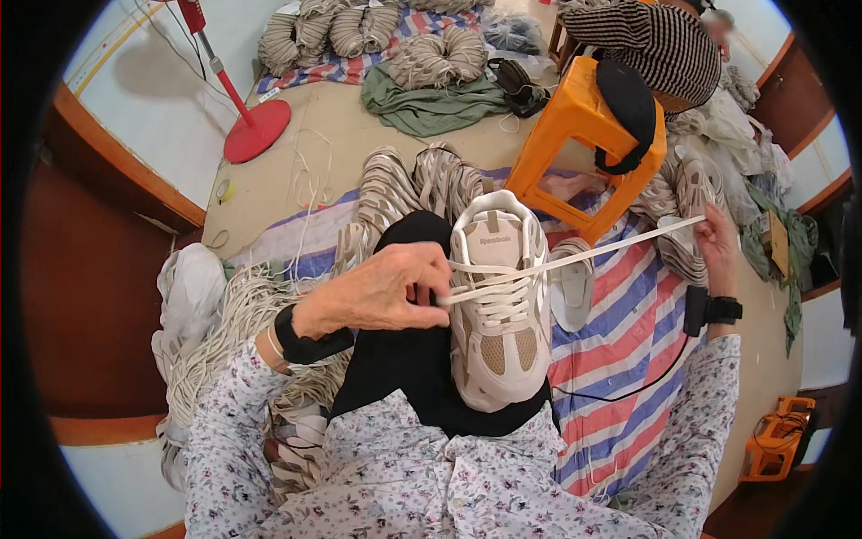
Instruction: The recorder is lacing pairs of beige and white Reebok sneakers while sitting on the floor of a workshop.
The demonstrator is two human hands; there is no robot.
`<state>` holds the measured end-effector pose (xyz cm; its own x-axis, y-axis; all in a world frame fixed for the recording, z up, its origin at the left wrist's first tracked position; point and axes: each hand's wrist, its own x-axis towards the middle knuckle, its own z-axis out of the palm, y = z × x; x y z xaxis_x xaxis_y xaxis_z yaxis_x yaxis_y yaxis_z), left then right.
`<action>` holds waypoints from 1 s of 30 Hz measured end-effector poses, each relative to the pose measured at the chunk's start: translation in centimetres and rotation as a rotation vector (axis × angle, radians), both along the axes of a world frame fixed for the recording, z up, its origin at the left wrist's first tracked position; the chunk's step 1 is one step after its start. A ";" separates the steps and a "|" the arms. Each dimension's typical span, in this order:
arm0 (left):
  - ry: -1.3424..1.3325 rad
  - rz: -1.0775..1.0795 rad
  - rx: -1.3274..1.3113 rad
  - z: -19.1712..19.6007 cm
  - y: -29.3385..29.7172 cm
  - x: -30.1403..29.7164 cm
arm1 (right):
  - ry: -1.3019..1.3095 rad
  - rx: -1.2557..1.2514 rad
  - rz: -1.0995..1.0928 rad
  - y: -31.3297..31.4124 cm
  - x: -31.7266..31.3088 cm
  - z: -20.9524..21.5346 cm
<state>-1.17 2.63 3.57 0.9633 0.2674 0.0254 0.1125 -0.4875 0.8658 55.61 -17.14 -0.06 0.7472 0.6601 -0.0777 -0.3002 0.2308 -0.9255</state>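
A beige and white sneaker (pixel 499 310) rests toe toward me on my black-clad knee. My left hand (pixel 382 289) pinches the white shoelace (pixel 593 252) at the eyelets on the shoe's left side. From there the lace runs taut up and to the right, where my right hand (pixel 718 247) grips its far end, well away from the shoe. Both wrists carry black bands.
An orange plastic stool (pixel 584 135) with a black pouch stands just behind the shoe. Rows of matching sneakers (pixel 404 184) lie on a striped tarp (pixel 620 341). Bundles of white laces (pixel 229 314) sit at my left. A red fan stand (pixel 256 130) and another seated person (pixel 660 45) are beyond.
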 end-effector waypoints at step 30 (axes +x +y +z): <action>-0.319 0.456 -0.732 -0.1 -1.9 3.6 | -0.916 -0.461 0.058 -1.4 -12.4 11.3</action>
<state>2.42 0.72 3.45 0.7370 0.6738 -0.0535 -0.1383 0.2277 0.9639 43.23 -18.57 11.28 0.6150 0.7475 0.2510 0.5669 -0.1979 -0.7997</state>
